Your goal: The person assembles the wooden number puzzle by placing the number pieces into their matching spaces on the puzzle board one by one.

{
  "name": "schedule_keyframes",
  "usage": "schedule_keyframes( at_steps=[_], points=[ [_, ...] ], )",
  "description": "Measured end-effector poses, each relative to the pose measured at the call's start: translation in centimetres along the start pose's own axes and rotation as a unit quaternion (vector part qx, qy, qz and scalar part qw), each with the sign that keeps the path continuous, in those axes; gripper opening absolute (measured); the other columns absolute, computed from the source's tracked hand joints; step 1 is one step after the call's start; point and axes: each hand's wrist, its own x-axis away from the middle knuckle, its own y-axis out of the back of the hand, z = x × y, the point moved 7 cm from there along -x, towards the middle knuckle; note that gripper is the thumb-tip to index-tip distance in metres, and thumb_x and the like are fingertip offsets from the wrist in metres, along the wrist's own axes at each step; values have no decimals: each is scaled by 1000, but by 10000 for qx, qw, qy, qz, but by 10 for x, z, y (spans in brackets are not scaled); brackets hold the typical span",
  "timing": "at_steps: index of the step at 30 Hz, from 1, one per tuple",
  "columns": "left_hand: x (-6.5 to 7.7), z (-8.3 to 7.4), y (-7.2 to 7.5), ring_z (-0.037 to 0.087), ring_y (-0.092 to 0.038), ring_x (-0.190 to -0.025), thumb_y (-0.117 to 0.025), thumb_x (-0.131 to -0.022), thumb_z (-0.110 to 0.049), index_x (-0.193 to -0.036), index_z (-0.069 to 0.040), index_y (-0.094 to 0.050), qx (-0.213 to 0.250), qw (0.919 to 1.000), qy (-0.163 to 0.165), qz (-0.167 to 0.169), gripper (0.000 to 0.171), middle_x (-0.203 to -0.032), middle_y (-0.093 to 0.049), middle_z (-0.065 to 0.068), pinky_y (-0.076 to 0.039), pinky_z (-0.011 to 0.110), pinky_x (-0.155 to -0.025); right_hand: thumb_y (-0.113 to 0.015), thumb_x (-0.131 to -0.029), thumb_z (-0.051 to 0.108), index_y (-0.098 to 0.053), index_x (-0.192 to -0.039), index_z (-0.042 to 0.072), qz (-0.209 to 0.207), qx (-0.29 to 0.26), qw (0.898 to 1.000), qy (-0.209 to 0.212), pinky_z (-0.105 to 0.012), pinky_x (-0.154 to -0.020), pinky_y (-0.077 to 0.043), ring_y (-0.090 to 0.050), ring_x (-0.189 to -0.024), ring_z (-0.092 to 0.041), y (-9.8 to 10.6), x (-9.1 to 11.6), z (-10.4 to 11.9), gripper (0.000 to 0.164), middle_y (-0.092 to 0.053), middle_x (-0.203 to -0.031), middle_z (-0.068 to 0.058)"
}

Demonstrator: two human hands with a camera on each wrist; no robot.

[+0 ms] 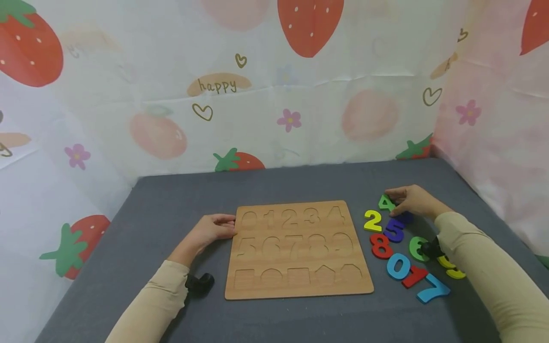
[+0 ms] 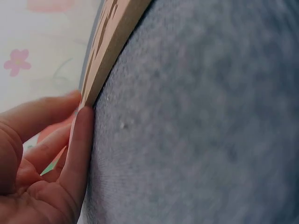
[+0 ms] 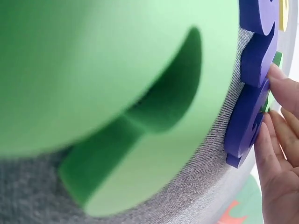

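On the grey table lies a wooden number board [image 1: 280,247] with recesses for digits and shapes. My left hand [image 1: 210,232] holds its left edge between thumb and fingers; the left wrist view shows fingertips at the board's edge [image 2: 108,56]. At the right, my right hand [image 1: 415,200] pinches a green number 4 [image 1: 385,202]. Beneath that hand is a purple piece [image 1: 405,217], mostly hidden. A purple 5 [image 1: 394,230] and a yellow 2 [image 1: 372,221] lie close by. In the right wrist view a large green piece [image 3: 205,107] covers much of the foreground.
Below the right hand lie a red 8 [image 1: 381,246], a blue 0 [image 1: 399,266], a red 1 [image 1: 414,276], a blue 7 [image 1: 433,288] and a green 6 [image 1: 416,248]. Yellow pieces [image 1: 455,274] are partly behind the right sleeve. A strawberry-print cloth [image 1: 266,128] hangs behind the table.
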Motion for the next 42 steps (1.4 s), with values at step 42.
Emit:
schedule_keyframes(
  at_steps=[42],
  points=[
    [0,-2,-2,21,-64,-106,-73,-87,-2,-136,6,-55,-175,9996,69,-210,53,-123,-64,22,-58,30,-85,-77,-86,21,-53,-142,2,-289,-477,9978,363,-51,-101,-51,-50,-134,-41,-41,11,77,64,-48,-148,-24]
  ],
)
